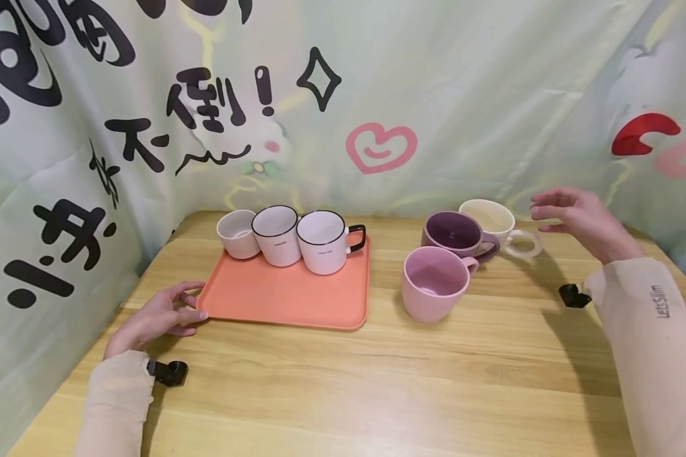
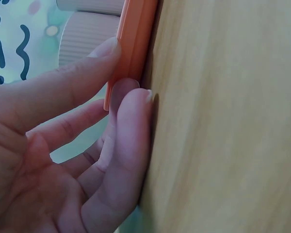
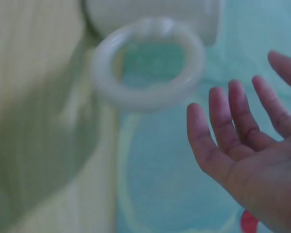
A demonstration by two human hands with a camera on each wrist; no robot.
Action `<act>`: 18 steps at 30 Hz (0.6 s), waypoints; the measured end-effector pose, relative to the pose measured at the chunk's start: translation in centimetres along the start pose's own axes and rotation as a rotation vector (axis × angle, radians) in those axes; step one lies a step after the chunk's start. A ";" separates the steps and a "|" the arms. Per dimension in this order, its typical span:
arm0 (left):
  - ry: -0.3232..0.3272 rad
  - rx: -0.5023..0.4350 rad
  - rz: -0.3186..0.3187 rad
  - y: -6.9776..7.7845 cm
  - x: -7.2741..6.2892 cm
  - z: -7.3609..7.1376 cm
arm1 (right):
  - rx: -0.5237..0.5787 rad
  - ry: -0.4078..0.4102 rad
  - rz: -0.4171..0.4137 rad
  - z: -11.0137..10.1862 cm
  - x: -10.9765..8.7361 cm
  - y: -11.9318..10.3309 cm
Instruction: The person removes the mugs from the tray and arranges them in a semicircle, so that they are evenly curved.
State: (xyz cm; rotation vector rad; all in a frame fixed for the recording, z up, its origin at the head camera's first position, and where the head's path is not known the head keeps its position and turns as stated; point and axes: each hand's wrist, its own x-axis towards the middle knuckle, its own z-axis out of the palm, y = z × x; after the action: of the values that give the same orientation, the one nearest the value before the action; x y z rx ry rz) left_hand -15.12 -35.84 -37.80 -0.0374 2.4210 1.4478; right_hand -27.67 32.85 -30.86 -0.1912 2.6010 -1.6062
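Observation:
My left hand pinches the near left corner of an orange tray. In the left wrist view the thumb lies on the tray's rim and other fingers reach its underside. On the tray's back part stand two white mugs with black rims, one in the middle and one on the right, beside a plain pale cup. My right hand hovers with loosely extended fingers, apart from the ring handle of a cream mug.
A dark purple mug and a pink mug stand in front of the cream mug, close together, right of the tray. All rest on a wooden table. A printed curtain hangs behind and along the left side.

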 end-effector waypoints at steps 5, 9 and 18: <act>0.002 0.000 0.002 -0.2 0.0 0.0 | 0.017 0.031 -0.029 0.9 0.6 -2.1; -0.001 -0.001 0.001 -0.3 0.0 0.0 | -0.006 0.021 -0.052 1.8 1.0 -3.7; 0.006 -0.017 -0.010 -0.1 -0.1 0.0 | 0.016 -0.032 -0.098 3.7 2.1 -7.1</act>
State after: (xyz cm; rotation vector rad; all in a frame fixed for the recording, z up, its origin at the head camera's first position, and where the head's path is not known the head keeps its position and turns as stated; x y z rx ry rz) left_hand -15.03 -35.90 -37.89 -0.0568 2.4098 1.4661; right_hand -28.82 26.09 -26.19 -0.3453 2.5923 -1.6390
